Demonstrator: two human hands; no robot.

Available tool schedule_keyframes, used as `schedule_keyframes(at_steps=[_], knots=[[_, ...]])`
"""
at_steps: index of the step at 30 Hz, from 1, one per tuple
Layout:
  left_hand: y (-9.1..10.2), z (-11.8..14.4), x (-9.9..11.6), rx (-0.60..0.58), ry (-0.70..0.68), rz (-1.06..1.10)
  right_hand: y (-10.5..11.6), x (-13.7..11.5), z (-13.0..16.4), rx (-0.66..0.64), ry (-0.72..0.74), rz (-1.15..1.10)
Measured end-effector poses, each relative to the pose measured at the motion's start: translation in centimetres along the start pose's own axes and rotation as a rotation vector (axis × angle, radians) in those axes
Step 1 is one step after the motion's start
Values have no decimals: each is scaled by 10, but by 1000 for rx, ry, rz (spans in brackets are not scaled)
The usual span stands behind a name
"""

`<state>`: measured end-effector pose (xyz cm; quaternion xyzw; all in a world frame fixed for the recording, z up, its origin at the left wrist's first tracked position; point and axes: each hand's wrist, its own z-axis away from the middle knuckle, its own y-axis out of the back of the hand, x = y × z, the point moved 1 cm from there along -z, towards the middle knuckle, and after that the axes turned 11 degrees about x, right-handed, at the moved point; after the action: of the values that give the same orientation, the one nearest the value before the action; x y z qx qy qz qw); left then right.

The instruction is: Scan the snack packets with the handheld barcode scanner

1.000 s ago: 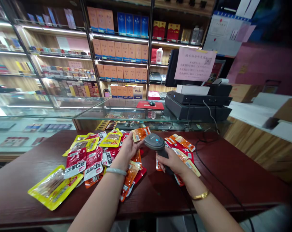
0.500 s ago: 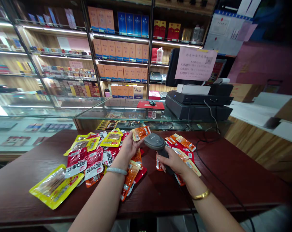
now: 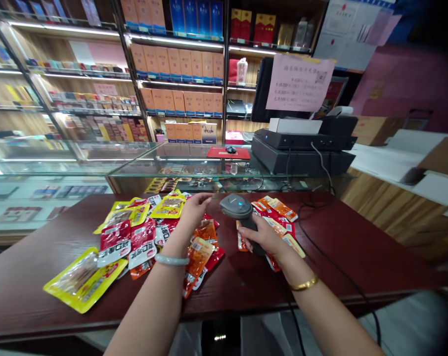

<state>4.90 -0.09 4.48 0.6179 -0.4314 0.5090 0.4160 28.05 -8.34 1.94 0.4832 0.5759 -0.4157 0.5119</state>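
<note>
In my right hand [image 3: 263,235] is a grey barcode scanner [image 3: 237,206], gripped by its handle, with a small blue light on top of its head. My left hand [image 3: 194,210] is just left of the scanner head, above the packets, its thumb and fingers pinched together. A thin reddish-brown edge of a snack packet [image 3: 213,198] shows at those fingertips; the rest is hidden. Below and left lie yellow snack packets [image 3: 85,279], red-and-white packets [image 3: 142,240] and orange packets [image 3: 200,257]. More orange and red packets [image 3: 283,210] lie beyond and under my right hand.
The dark red table [image 3: 338,262] carries the packets, and a black cable [image 3: 331,257] runs along its right side. Behind it stand a glass counter [image 3: 135,168], a red mouse pad [image 3: 218,152] and a black cash drawer [image 3: 301,157]. Boxed shelves line the back.
The packet at my left fingertips has turned from showing its printed face to a thin edge. A blue light now shows on the scanner. The view has shifted slightly.
</note>
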Motion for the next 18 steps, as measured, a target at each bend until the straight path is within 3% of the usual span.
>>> schedule_keyframes(at_steps=[2, 4, 9, 13, 16, 18], knots=[[13, -4, -1, -39, -104, -352, 0, -1, 0, 4, -3, 10], [18, -4, -6, -114, -133, -529, 0, -1, -1, 2, 2, 18], [11, 0, -14, -173, -98, -444, 1, -2, -1, 11, 31, 23], [8, -3, -12, -250, -161, -608, 1, -2, -1, 19, 25, 28], [10, -6, -10, -204, -152, -504, 1, 0, -1, 24, 14, 36], [8, -6, -10, -151, -66, -341, 0, 1, -1, 37, 3, 38]])
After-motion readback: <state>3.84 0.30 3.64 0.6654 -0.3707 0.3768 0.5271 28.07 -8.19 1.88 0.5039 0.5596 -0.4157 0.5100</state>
